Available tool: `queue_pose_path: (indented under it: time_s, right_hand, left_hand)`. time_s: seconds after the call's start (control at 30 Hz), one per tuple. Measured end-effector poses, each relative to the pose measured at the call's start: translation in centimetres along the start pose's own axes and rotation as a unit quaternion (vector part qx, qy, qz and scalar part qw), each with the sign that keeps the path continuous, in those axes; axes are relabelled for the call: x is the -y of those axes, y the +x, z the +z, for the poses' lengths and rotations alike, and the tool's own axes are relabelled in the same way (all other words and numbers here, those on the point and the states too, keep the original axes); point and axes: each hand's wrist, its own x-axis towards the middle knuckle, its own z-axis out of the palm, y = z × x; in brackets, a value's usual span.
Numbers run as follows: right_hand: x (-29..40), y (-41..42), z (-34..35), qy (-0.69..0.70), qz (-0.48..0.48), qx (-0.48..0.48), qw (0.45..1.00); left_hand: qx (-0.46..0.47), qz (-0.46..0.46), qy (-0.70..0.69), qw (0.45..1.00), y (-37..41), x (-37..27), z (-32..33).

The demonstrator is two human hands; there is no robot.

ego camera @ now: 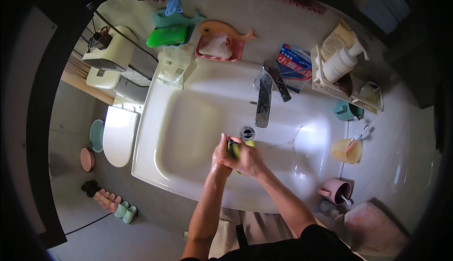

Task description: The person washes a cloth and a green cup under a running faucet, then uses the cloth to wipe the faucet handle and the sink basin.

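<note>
Over the white washbasin (191,126), my two hands are pressed together around a small yellow-and-black item (233,150). It looks blurred, and the fingers cover most of it, so its kind is unclear. My left hand (220,156) grips it from the left with the thumb raised; its skin looks wet. My right hand (250,160) wraps it from the right, and yellow shows past the fingers. Just beyond the hands lies the metal drain (247,133). A chrome faucet (263,101) reaches over the bowl above them; no running water can be made out.
Whale-shaped soap dishes hold green soap (166,36) and a plastic bag (216,47). Right of the faucet are a blue packet (293,64) and a rack with a pump bottle (339,64). Cups, including a pink mug (334,191), line the right side. A toilet (121,135) stands left.
</note>
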Motion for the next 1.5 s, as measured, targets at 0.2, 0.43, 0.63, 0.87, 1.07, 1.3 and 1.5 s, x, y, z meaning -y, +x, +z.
queue_pose_path:
  time_s: [0.2, 0.43, 0.63, 0.87, 1.07, 1.3, 1.5]
  right_hand:
    - [-0.7, -2.4, -4.5, 0.44, 0.159, -0.073, 0.881]
    - [-1.7, -1.6, -10.4, 0.696, 0.218, -0.197, 0.656]
    - [-0.9, -4.0, 0.7, 0.471, 0.125, -0.125, 0.864]
    - [0.1, -1.6, 4.1, -0.056, -0.021, -0.204, 0.977]
    - [-1.3, 0.7, 1.8, -0.034, 0.04, -0.213, 0.976]
    - [-0.6, -1.2, 4.1, -0.036, 0.014, -0.143, 0.989]
    - [-4.9, 2.9, 2.0, -0.03, 0.123, -0.244, 0.962]
  left_hand:
    - [0.175, 0.134, 0.461, 0.859, -3.0, -2.4, 0.3]
    - [0.181, 0.086, 0.271, 0.942, -2.1, -0.8, -4.6]
    - [0.23, -0.011, -0.254, 0.939, 1.5, 3.0, -0.4]
    - [0.227, 0.048, -0.259, 0.937, 6.0, 7.9, -3.2]
    - [0.056, 0.007, -0.175, 0.983, 2.4, 5.4, 1.3]
    - [0.136, 0.004, -0.284, 0.949, 3.6, 7.3, -2.5]
    - [0.03, -0.005, -0.117, 0.993, 2.0, 3.6, 1.8]
